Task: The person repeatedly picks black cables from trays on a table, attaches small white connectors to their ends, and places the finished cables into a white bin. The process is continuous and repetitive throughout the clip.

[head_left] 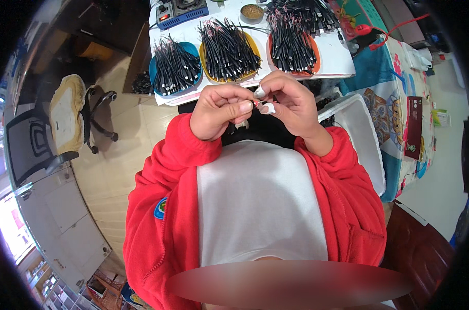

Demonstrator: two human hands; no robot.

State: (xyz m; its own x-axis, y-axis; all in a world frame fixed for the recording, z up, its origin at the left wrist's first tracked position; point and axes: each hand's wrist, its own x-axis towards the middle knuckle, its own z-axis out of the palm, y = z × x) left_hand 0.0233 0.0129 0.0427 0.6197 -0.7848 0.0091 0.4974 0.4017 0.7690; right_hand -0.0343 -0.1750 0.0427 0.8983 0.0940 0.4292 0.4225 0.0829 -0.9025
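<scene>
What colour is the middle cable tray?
Yellow; the middle cable tray shows in the head view.

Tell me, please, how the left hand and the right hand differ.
The left hand has a bare thumb; the right hand has white coverings on its thumb and another fingertip. The left hand's thumb points rightward, the right hand's leftward. Both meet at a small red piece, and both have red sleeves.

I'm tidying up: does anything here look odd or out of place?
One oddity: on the right hand, white wraps cover the thumb tip and a fingertip, while the thumb on the left hand is bare.
</scene>
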